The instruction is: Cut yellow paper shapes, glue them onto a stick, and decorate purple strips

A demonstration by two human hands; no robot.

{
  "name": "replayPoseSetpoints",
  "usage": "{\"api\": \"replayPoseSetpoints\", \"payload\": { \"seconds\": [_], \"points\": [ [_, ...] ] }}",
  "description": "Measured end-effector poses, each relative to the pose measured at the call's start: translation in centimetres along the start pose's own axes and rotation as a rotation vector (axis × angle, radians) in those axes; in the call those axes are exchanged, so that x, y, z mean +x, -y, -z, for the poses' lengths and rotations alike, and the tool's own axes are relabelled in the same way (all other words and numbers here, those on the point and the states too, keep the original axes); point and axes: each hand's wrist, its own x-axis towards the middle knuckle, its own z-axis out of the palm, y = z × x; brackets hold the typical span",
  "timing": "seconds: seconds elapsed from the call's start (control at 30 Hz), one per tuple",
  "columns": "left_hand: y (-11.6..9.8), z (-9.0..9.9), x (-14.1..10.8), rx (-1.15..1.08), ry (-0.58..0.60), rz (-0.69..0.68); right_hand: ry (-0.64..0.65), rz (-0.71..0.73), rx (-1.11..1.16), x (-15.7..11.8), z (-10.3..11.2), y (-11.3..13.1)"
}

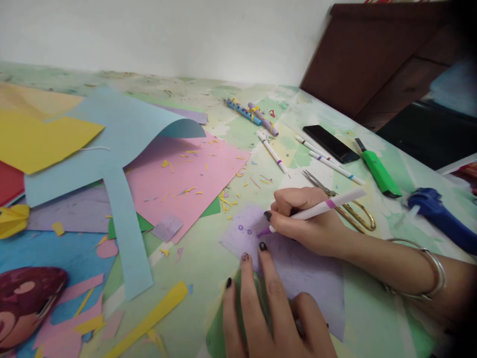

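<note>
My right hand [309,219] is closed round a white marker [320,208] with a purple band. The marker's purple tip touches a lavender paper sheet [316,283], just right of two small purple circles drawn near its upper left corner. My left hand [276,313] has its fingers spread, with two fingertips at the sheet's left edge and the others lower down. Part of the sheet is hidden under both hands. Gold-handled scissors [356,214] lie behind my right wrist.
Beyond my hands lie several white markers [276,155], a black phone [331,143], a green cutter [380,173] and two decorated paper rolls [244,110]. A blue glue gun [443,216] is at the right. Colored papers [179,184], scraps and a dark red pouch [30,303] cover the left.
</note>
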Motion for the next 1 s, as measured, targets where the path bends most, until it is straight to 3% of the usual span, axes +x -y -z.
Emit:
{"api": "replayPoseSetpoints", "payload": {
  "seconds": [0.07,0.17,0.3,0.4,0.5,0.7,0.87,1.0],
  "points": [
    [-0.2,-0.4,-0.2,-0.017,-0.061,0.015,0.003,0.000,0.019,0.0,0.0,0.0],
    [-0.4,-0.4,-0.4,-0.015,-0.067,-0.099,-0.002,-0.050,0.079,0.1,0.0,0.0],
    [-0.7,0.1,-0.5,0.000,-0.017,-0.185,-0.129,-0.225,0.340,0.2,0.5,-0.4],
    [-0.9,0.4,-0.4,0.013,-0.009,-0.184,-0.217,-0.241,0.484,0.0,1.3,-0.5],
    [-1.1,0.8,-0.3,0.021,0.022,-0.191,-0.176,-0.238,0.404,-0.8,2.2,0.0],
    [-1.9,1.7,-0.2,0.078,0.123,-0.196,0.098,-0.235,0.224,-3.5,2.7,1.1],
    [-2.4,2.2,-0.1,0.074,0.161,-0.136,0.073,-0.133,0.067,-3.7,2.0,0.5],
    [-2.4,2.6,0.0,0.075,0.235,-0.176,0.077,-0.064,0.010,-3.0,1.7,0.0]
  ]
}}
